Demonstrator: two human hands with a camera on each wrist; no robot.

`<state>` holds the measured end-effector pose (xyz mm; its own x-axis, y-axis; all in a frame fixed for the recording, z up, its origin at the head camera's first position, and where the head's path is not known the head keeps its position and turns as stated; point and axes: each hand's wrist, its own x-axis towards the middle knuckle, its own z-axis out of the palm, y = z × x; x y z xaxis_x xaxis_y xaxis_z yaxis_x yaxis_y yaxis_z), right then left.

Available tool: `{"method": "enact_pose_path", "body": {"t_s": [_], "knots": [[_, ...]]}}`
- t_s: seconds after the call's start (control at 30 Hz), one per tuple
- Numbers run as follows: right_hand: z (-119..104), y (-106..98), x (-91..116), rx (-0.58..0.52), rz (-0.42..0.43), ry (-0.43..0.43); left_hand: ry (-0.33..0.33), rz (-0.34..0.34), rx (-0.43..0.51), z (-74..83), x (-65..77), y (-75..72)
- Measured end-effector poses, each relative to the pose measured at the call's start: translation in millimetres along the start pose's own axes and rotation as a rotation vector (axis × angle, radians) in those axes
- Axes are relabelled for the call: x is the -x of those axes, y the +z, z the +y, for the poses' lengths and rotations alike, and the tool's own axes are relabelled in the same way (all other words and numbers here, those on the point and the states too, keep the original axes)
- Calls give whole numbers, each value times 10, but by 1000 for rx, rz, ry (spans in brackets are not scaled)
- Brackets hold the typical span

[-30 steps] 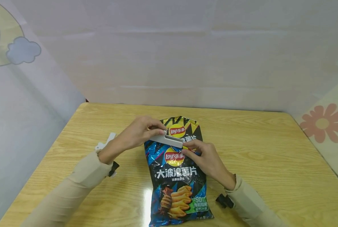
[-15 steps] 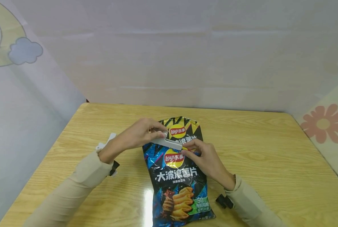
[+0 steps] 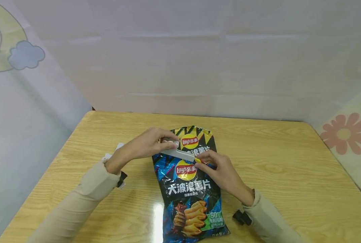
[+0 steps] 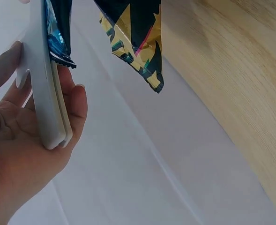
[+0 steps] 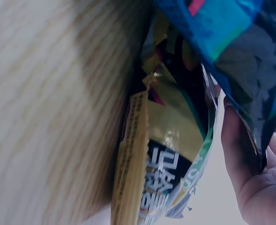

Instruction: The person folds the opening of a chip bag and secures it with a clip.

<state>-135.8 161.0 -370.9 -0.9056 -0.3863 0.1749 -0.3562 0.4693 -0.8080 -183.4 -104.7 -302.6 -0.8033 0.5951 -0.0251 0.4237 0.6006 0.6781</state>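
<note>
Half hiding the white clip, gripping it in the left hand, pointing it kinda rightward across the blue bag, pinching the bag's top with the right hand just past the tip.

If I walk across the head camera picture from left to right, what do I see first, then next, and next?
Yellow moon → blue cloud → left hand → white clip → right hand → red flower
</note>
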Motion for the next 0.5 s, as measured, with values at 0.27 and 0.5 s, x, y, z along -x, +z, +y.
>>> {"method": "enact_pose_path", "body": {"t_s": [0.27, 0.5], "knots": [[73, -98, 94, 49, 17, 27, -25, -6, 4, -21, 5, -9], [116, -160, 165, 57, 21, 59, -45, -6, -25, -44, -12, -10]]}}
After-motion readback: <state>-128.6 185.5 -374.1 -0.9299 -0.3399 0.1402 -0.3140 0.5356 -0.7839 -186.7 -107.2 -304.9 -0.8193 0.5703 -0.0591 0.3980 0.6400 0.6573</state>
